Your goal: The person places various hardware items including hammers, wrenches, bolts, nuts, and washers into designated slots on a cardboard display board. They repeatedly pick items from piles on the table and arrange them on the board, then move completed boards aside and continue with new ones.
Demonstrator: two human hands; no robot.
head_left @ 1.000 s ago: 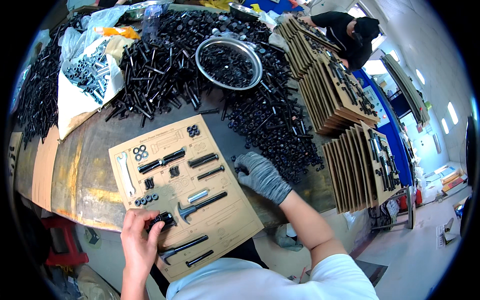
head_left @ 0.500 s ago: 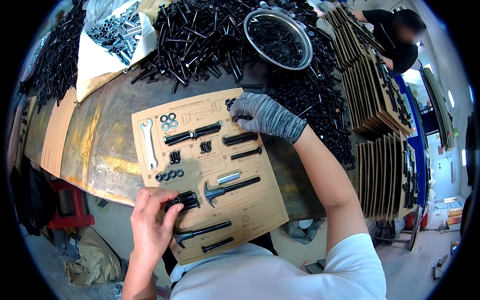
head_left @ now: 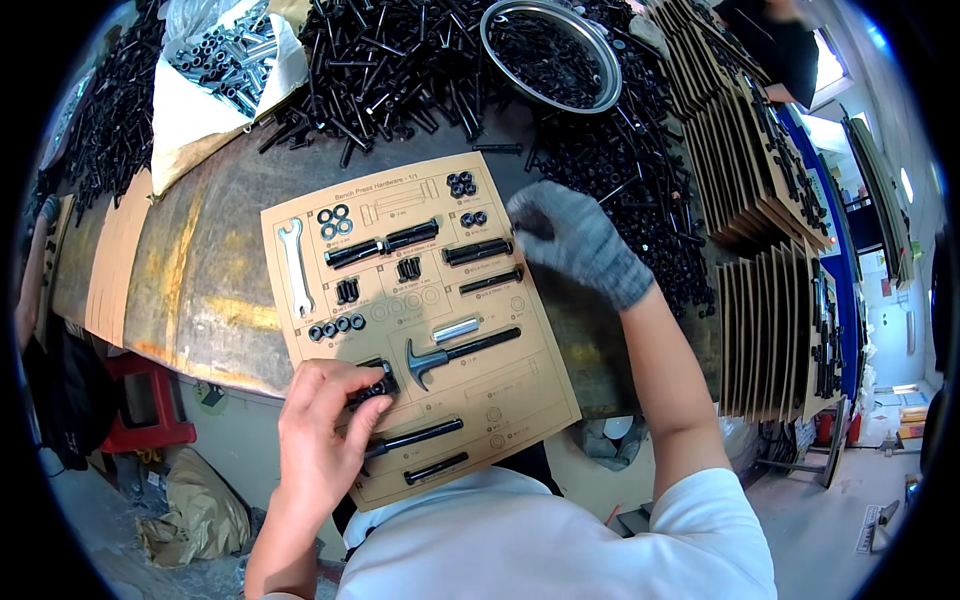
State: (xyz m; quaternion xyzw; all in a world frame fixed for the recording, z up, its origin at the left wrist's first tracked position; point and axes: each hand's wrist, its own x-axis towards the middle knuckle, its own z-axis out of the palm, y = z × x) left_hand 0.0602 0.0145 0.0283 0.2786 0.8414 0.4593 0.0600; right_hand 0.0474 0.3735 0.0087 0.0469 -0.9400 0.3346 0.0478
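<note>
My bare left hand (head_left: 325,420) is closed, thumb against fingers, on a bundle of short black cylindrical pieces (head_left: 386,381) over the lower left of a printed cardboard hardware card (head_left: 490,390). Most of the bundle is hidden by my fingers, so its exact kind is unclear. My right hand (head_left: 585,240), in a grey knit glove, hovers just off the card's right edge. Its fingers curl loosely with a gap showing. Black nuts (head_left: 462,184) sit at the card's upper right, with two more nuts (head_left: 474,219) below. A wrench (head_left: 295,265), washers (head_left: 335,219), bolts (head_left: 385,243) and a T-shaped black pin (head_left: 460,350) are mounted too.
Heaps of black bolts (head_left: 370,70) cover the worktable's far side. A round metal pan (head_left: 612,85) rests among them, beside a white sack (head_left: 185,135) of silver hardware. Filled cards (head_left: 770,345) stand in rows at right, near another person (head_left: 785,50). A red stool (head_left: 145,400) is at left.
My right hand has moved right and slightly down, off the card, uncovering nuts at its upper right. My left hand has shifted right and up a little, still gripping the black pieces.
</note>
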